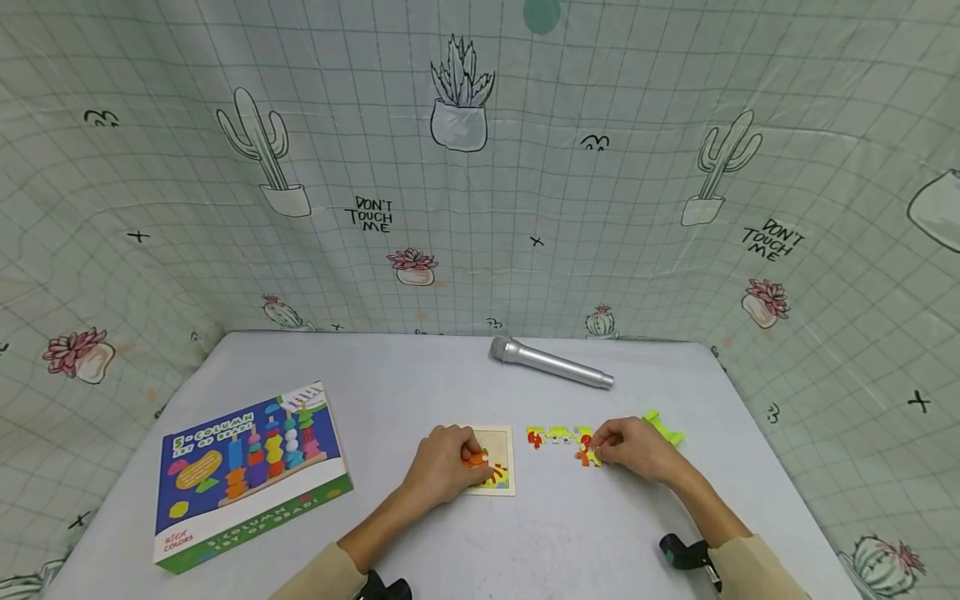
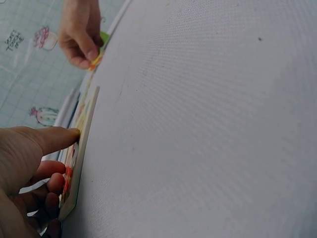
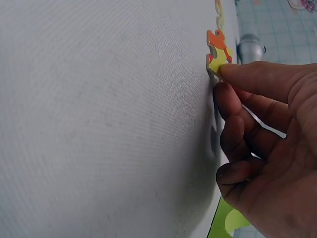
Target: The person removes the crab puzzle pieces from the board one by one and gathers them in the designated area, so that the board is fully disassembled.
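In the head view, my left hand (image 1: 444, 465) is over a small pale puzzle board (image 1: 513, 462), its thumb and curled fingers on either side of an orange puzzle piece (image 1: 474, 460). The left wrist view shows the thumb touching the board's face; part of the pieces is hidden behind the fingers. My right hand (image 1: 636, 448) pinches the corner of a yellow and orange puzzle piece (image 3: 217, 58) between thumb and forefinger. That piece lies at the end of a row of yellow and red puzzle pieces (image 1: 558, 435) on the table.
Beyond the right hand lies a bright green piece (image 1: 664, 427). A silver microphone (image 1: 552, 362) rests at the back of the table (image 1: 420, 375). On the left stands a bead-set box (image 1: 251, 475). A printed grid cloth (image 1: 495, 192) hangs behind and at the sides.
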{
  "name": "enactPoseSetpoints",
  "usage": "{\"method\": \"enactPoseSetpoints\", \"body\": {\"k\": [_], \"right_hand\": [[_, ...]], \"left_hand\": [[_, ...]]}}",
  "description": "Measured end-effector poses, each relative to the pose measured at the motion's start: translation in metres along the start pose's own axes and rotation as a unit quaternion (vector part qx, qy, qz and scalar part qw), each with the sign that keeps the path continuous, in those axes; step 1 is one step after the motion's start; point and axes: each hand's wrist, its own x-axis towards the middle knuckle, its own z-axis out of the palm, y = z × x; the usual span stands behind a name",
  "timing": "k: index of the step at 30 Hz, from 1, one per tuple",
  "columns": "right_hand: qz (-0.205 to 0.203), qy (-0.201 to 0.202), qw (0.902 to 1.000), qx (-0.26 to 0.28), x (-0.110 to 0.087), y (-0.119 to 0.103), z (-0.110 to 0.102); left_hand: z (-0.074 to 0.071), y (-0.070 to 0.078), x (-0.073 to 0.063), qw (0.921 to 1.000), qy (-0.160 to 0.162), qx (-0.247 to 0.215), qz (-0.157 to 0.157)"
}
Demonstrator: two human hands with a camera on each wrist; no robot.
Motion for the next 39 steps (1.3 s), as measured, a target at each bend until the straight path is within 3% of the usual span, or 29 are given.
{"method": "enactPoseSetpoints", "body": {"k": [39], "right_hand": [[0.013, 0.018, 0.9986, -0.049, 0.0024, -0.0031, 0.0063]], "left_hand": [[0.0002, 0.0007, -0.0017, 1.0, 0.005, -0.001, 0.001]]}}
